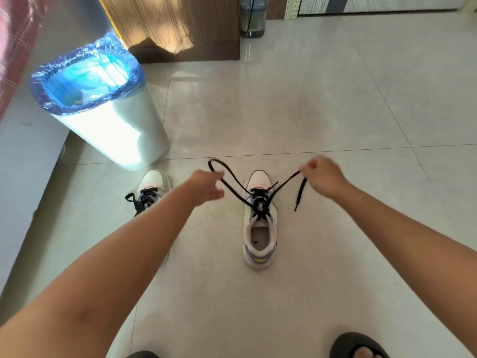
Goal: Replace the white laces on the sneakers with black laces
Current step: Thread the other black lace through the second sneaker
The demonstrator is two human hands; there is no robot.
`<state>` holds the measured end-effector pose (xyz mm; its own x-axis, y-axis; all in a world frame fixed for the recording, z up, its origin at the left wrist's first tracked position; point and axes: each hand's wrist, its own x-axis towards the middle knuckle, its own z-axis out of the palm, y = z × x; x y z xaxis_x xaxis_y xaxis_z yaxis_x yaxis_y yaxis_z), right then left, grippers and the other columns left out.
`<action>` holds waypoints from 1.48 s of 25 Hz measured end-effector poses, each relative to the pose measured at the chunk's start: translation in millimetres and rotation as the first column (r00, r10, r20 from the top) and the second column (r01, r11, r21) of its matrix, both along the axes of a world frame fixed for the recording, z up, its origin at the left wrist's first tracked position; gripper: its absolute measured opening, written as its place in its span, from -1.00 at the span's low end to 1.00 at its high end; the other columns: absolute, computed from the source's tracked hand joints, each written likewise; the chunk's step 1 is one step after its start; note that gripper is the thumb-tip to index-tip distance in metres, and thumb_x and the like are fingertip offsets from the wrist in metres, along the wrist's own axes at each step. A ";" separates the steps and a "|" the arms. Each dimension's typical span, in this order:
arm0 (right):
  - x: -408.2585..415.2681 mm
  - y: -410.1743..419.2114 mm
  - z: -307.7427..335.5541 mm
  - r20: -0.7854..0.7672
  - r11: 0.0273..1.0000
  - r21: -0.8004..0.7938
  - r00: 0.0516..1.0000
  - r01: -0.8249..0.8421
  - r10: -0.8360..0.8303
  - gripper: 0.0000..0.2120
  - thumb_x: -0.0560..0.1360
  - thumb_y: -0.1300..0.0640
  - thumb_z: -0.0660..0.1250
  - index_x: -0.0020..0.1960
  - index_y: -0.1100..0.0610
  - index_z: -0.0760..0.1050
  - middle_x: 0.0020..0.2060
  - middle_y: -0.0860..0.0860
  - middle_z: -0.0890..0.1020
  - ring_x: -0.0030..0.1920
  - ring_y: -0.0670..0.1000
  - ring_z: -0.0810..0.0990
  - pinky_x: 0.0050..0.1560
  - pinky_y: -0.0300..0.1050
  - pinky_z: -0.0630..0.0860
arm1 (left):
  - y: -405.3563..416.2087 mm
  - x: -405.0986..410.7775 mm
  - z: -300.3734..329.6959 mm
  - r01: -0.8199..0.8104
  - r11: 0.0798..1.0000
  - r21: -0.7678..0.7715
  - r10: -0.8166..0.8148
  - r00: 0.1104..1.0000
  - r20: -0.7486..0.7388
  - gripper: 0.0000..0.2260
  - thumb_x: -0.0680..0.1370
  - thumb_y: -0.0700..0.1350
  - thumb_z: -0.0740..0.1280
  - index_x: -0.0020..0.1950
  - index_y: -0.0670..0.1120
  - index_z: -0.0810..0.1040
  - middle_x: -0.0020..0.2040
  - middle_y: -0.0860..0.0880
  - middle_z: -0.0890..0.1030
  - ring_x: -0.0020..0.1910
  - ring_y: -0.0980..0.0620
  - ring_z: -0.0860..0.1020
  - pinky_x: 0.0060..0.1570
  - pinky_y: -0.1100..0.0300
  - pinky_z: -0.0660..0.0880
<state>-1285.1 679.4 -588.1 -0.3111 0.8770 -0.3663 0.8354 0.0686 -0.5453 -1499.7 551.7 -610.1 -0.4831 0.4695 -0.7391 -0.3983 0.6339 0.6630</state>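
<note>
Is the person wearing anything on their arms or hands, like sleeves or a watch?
No. Both forearms are bare right up to the picture's edge, with no sleeves showing. The left hand and the right hand have no gloves, and neither wrist shows a watch or bracelet.

White bin [121, 130] w/ blue liner (far left), wood cabinet [180, 27], dark slipper [358, 344] on tiles.
</note>
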 end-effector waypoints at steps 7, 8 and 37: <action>-22.4 -69.3 -38.9 -0.101 0.899 -0.400 0.984 -0.178 0.149 -0.66 0.43 0.17 0.42 -0.42 0.12 0.32 -0.59 -0.09 0.37 -0.45 -0.06 0.31 -0.45 -0.26 0.21 | -9.6 70.6 -34.5 0.400 0.892 -0.209 -0.416 0.908 -0.038 -0.72 0.45 -0.01 0.44 -0.01 -0.19 0.52 -0.16 -0.07 0.51 -0.17 0.02 0.50 -0.33 0.26 0.40; -24.0 -71.5 -41.7 -0.126 0.907 -0.404 0.989 -0.117 0.071 -0.64 0.42 0.21 0.42 -0.44 0.11 0.31 -0.61 -0.08 0.35 -0.48 -0.06 0.29 -0.46 -0.25 0.20 | -8.0 74.2 -35.6 0.350 0.922 -0.167 -0.364 0.929 -0.062 -0.80 0.45 -0.07 0.44 -0.06 -0.17 0.53 -0.20 -0.06 0.50 -0.22 0.04 0.48 -0.35 0.28 0.39; -43.1 -63.6 -26.1 -0.435 0.842 -0.515 0.896 -0.161 -0.094 -0.84 0.46 0.38 0.29 -0.17 0.16 0.54 -0.25 0.04 0.60 -0.25 -0.06 0.58 -0.22 -0.32 0.50 | -1.9 43.1 -7.3 0.608 0.766 0.208 -0.501 0.767 -0.400 -0.67 0.63 -0.08 0.14 -0.18 -0.28 0.51 -0.21 -0.02 0.55 -0.22 0.18 0.47 -0.11 0.39 0.38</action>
